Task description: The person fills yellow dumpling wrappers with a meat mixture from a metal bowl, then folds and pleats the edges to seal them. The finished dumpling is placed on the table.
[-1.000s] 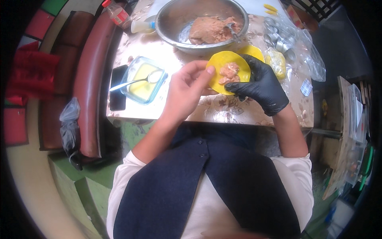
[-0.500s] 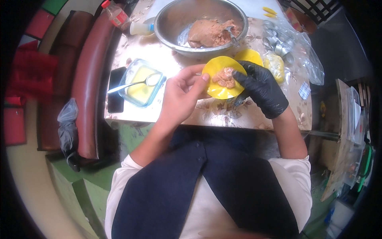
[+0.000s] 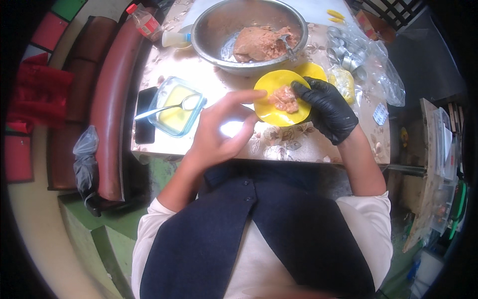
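At the far left of the frame a dark red bench (image 3: 107,99) is curving along the table (image 3: 279,144), with a grey plastic bag (image 3: 85,162) hanging at its lower end. Near the upper left, 1 clear bottle with a red cap (image 3: 144,21) is lying beside 1 small pale squeeze bottle (image 3: 175,39). Lower down, a black phone (image 3: 145,115) is lying flat at the table's left edge, just beside a clear rectangular dish (image 3: 177,107) holding yellow liquid, with a metal spoon (image 3: 167,107) resting across it.

In the centre, the bare left hand (image 3: 219,132) is hovering above the table with its fingers spread open and gripping nothing; its forefinger is pointing toward the left rim of the yellow wrapper (image 3: 279,99), and I cannot tell whether it is touching.

At the top centre a large steel bowl (image 3: 209,35) is holding pinkish minced filling (image 3: 261,44). Just below it, right of centre, the round yellow wrapper is lying in the black-gloved right hand (image 3: 328,109), whose fingers are curling around its right side and cradling it from beneath. A small lump of filling (image 3: 285,98) is sitting in the middle of the wrapper.

Further right, a stack of yellow wrappers (image 3: 342,82) is lying on the table, and in the upper right a clear bag of small metal cups (image 3: 346,55) is resting.
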Demonstrator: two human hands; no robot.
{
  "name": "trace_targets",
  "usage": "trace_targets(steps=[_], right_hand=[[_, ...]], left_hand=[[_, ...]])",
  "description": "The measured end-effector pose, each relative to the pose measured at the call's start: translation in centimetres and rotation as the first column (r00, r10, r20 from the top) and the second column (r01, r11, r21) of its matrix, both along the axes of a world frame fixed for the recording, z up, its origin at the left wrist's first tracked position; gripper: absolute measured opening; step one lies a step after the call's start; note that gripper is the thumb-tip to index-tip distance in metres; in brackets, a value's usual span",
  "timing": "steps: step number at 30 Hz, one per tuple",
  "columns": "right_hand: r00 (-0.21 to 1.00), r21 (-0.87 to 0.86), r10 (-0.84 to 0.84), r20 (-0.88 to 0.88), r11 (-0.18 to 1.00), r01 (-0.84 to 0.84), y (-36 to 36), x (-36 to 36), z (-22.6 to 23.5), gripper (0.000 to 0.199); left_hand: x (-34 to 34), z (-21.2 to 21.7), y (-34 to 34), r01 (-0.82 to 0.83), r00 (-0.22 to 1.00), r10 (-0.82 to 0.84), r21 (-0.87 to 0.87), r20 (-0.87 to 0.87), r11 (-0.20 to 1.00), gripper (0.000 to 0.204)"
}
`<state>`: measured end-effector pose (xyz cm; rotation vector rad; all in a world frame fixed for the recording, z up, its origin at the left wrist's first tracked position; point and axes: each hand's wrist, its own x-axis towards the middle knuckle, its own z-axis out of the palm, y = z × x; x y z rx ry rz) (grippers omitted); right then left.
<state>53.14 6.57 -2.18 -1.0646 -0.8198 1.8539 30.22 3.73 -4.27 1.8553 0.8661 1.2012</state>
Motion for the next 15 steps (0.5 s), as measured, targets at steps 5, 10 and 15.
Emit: trace_targets(steps=[5, 10, 15], right_hand=[[0.998, -0.062, 0.010, -0.064, 0.998, -0.014, -0.2, 0.1, 0.2, 0.028], [0.998, 0.039, 0.011, 0.064, 0.999, -0.014, -0.5, -0.2, 0.4, 0.030], [0.984, 0.026, 0.096, 0.153, 0.995, -0.101, -0.6, -0.4, 0.2, 0.032]], left_hand=[[-0.2, -0.2, 0.3, -0.082, 0.954, 0.178, 0.366, -0.239, 0.927, 0.034], [-0.2, 0.2, 0.4, -0.087, 0.910, 0.304, 0.586, -0.282, 0.806, 0.034], [0.0, 1.1, 2.2, 0.078, 0.952, 0.133, 0.639, -0.276, 0.765, 0.028]])
